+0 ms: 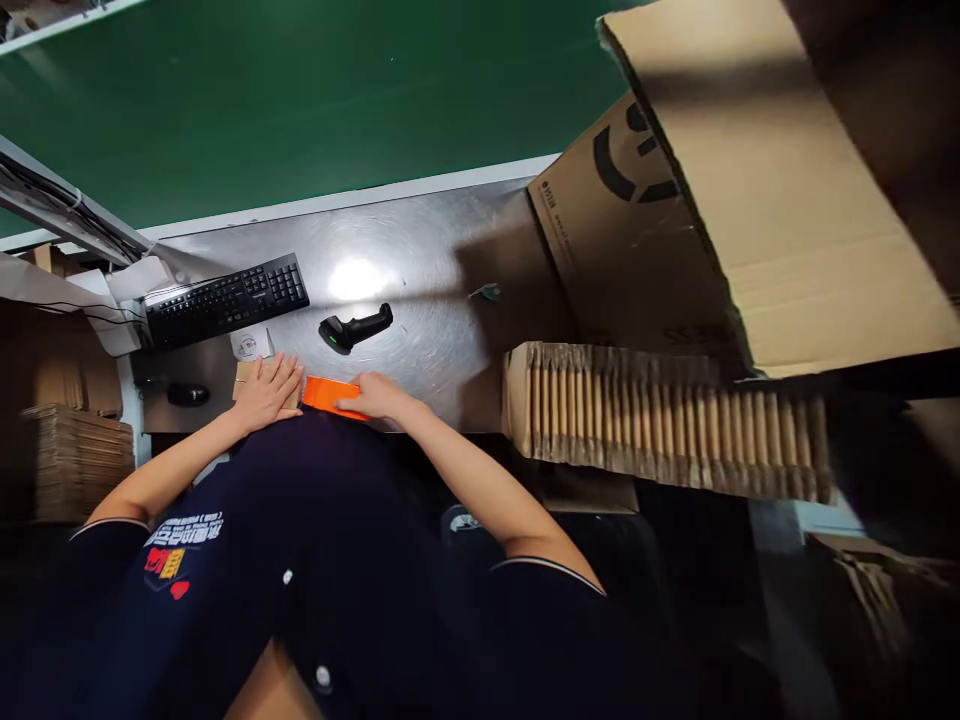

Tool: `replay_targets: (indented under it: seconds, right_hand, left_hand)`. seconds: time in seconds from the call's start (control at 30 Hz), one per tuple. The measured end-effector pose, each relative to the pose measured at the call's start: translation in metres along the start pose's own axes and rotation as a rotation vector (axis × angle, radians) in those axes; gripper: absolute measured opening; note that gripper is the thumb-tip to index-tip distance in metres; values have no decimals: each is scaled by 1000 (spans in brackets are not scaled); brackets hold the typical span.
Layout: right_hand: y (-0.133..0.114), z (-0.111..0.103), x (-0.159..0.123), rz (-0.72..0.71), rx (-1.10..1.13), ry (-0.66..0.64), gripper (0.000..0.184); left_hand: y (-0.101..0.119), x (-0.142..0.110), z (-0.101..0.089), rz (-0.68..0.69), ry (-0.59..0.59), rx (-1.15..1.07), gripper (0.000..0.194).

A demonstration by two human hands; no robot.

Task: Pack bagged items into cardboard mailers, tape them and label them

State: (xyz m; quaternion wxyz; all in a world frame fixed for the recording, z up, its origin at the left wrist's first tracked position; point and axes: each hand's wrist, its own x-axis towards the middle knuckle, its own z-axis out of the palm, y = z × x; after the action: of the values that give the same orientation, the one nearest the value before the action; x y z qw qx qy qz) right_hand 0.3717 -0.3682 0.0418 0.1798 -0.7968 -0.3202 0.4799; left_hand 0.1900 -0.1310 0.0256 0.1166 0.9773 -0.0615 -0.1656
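My left hand [268, 393] lies flat on a small brown cardboard box [244, 374] at the table's front edge, with its fingers stretched out. In my right hand [379, 396] is an orange tape dispenser [324, 393], gripped at its right end. The dispenser's left end comes right beside the box and my left fingertips. Behind the box lies a white piece with a printed drawing [253, 345]. A black barcode scanner [355, 328] rests on the metal table a little beyond the dispenser. My body hides the near side of the box.
On the metal table [442, 340] are a black keyboard [229, 300], a mouse [187, 394] and a small teal item [490, 292]. A large open carton [600, 235] and a row of flattened cartons [660, 415] stand at right. Beyond runs a green surface [337, 90].
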Motion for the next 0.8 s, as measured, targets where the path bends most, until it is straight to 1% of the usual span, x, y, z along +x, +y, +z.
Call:
replay_targets:
  seconds: [0.07, 0.13, 0.17, 0.23, 0.3, 0.33, 0.37, 0.43, 0.47, 0.53, 0.57, 0.6, 0.63, 0.67, 0.7, 0.73, 0.77, 0.8]
  right_hand:
    - [-16, 8, 8, 16, -41, 15, 38]
    - [-31, 16, 8, -8, -127, 63, 38]
    - [-38, 21, 5, -23, -189, 96, 34]
    - [-49, 28, -3, -54, -300, 144, 24]
    - [-52, 30, -12, -45, -350, 165, 21]
    - [-50, 29, -17, -18, -356, 179, 24]
    - [-44, 26, -22, 21, -363, 205, 31]
    - [-26, 20, -29, 120, -383, 287, 45]
    - [-14, 17, -31, 157, -400, 325, 49]
    - [13, 16, -32, 190, -452, 364, 50]
    - [27, 19, -31, 192, -480, 369, 49]
    - [40, 23, -30, 194, -501, 378, 47]
    - [51, 28, -29, 197, -508, 403, 45]
    - [59, 34, -28, 202, -497, 449, 45]
    - [63, 39, -28, 202, -465, 510, 45]
    - [63, 43, -26, 185, -408, 575, 46]
    - [58, 45, -21, 151, -322, 629, 48]
    - [48, 46, -13, 104, -200, 648, 50]
  left_hand:
    - [-1, 0, -5, 61, -43, 3, 59]
    - [-2, 2, -11, 110, -75, 21, 46]
    - [-2, 4, -14, 122, -88, 38, 44]
    - [0, 10, -17, 133, -116, 72, 47]
    - [7, 20, -15, 115, -128, 83, 50]
    - [13, 26, -12, 89, -121, 77, 48]
    - [21, 32, -9, 54, -109, 73, 43]
    - [38, 45, -3, -1, -97, 80, 38]
    - [45, 50, -3, -6, -107, 85, 36]
    - [54, 57, -10, 29, -119, 65, 32]
    - [54, 55, -16, 58, -91, 31, 33]
    - [51, 49, -22, 86, -33, -14, 41]
    - [45, 38, -27, 104, 47, -63, 52]
    - [38, 22, -30, 105, 142, -115, 65]
    - [29, 3, -28, 84, 237, -176, 78]
    - [20, -19, -22, 36, 321, -250, 89]
    - [10, -41, -10, -44, 389, -341, 98]
    - [2, -63, 6, -149, 439, -450, 104]
